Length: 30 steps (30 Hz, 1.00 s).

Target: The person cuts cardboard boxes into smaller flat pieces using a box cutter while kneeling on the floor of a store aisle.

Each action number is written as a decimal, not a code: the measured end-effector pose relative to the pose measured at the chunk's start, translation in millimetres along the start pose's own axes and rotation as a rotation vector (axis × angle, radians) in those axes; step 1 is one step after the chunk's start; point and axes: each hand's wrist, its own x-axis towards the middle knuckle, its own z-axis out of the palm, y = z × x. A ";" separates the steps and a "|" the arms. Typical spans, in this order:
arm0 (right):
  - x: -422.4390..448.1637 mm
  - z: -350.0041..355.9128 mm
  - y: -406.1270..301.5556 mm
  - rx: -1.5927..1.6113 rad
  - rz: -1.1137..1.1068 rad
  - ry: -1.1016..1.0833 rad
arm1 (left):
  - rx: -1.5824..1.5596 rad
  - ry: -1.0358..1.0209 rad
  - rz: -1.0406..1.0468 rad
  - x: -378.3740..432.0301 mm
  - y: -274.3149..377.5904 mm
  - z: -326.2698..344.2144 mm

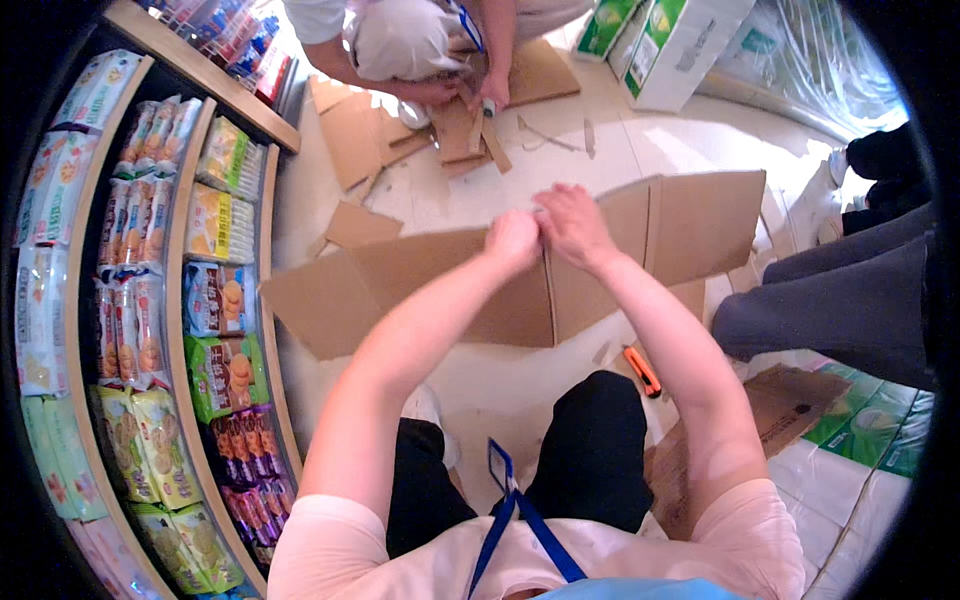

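A long, creased sheet of corrugated cardboard (442, 281) stretches across the floor in front of me. My left hand (514, 238) is closed on its upper edge near the middle fold. Right beside it, my right hand (574, 225) rests at the same edge with its fingers bent; whether it grips the board cannot be told. What lies between the two hands is hidden. An orange box cutter (641, 371) lies on the floor below the sheet, near my right forearm.
Snack shelves (169, 300) line the left. Ahead, a crouching person (420, 45) handles cardboard pieces (457, 135) with a tool. Another person's trousered legs (832, 300) are at the right. Wrapped green-and-white packs (862, 420) and a torn cardboard piece (780, 405) lie lower right.
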 end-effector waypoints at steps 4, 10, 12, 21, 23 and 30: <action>4.7 13.5 0.0 -0.038 0.028 -0.158 | 0.038 0.108 0.115 -32.6 5.3 -7.4; 2.1 23.6 -14.5 0.042 -0.063 0.127 | -0.133 0.013 0.246 -52.2 -9.5 -31.0; 5.0 33.0 -16.3 -0.001 0.050 0.152 | -0.226 0.038 0.223 -52.6 -14.7 -27.0; 60.5 25.6 -23.4 -0.258 0.163 0.130 | -0.003 0.379 0.158 -38.0 -17.9 -45.5; 70.2 22.0 -20.7 -0.264 0.164 0.102 | 0.051 0.459 0.144 -33.4 -15.8 -48.6; 81.0 18.7 -24.1 -0.254 0.007 0.276 | 0.057 0.459 0.179 -39.8 -16.6 -58.3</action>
